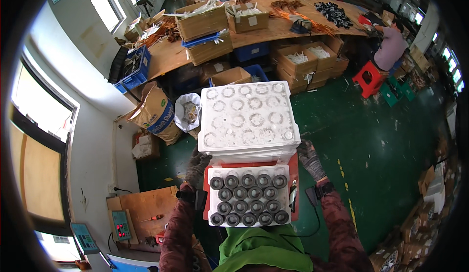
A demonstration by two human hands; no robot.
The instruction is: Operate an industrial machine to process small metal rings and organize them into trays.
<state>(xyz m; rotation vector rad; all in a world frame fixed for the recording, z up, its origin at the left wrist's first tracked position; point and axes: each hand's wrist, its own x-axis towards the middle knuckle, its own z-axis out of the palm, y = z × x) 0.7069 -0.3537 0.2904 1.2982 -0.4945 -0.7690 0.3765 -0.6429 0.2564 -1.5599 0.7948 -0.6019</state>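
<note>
A stack of white foam trays [248, 113] stands in front of me, its top scuffed with round grey marks. My gloved left hand [198, 166] is at its near left corner, fingers partly hidden against the side. On the near right corner, my gloved right hand [309, 155] grips the stack's side with bent fingers. Closer to me sits another white foam tray [284, 192], filled with rows of black ring-shaped parts [248, 180] with pale centres. Something red [293, 171] shows beneath and around this near tray. Dark bands are strapped round both my wrists.
A white-lined bin [188, 111] and a large printed sack [155, 113] stand left of the stack. At lower left is a wooden bench [151, 206] with a screwdriver. Cartons [298, 66] and a long worktable [168, 63] lie beyond. A person [391, 47] sits by a red stool [370, 79].
</note>
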